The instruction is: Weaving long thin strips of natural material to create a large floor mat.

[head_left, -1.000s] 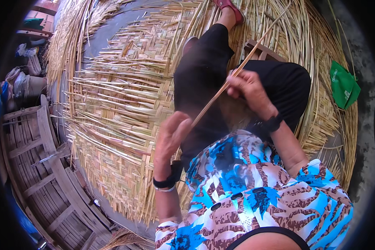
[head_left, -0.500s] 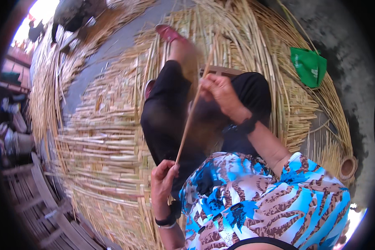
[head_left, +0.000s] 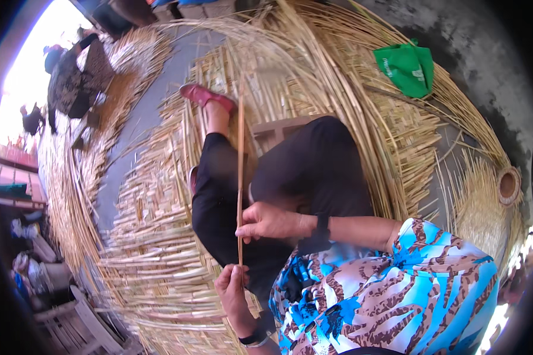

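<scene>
A long, thin split reed stands nearly upright in front of me, stretching from my lap up past my red shoe. Near its lower end, my left hand pinches it between thumb and fingers. Just above, my right hand is closed around the same reed, thumb along its side. Under my legs spreads a coarse woven reed mat, with loose strips along its edges.
Long loose reeds sweep across the mat's far right side. A green bag lies on them. A round brown container is at the right. Another person bends over reeds at the far left. A wooden chair stands lower left.
My right hand has slid down toward my left hand, and the reed now stands more upright. My left hand has dropped slightly. The view has shifted, showing more of the person at the far left.
</scene>
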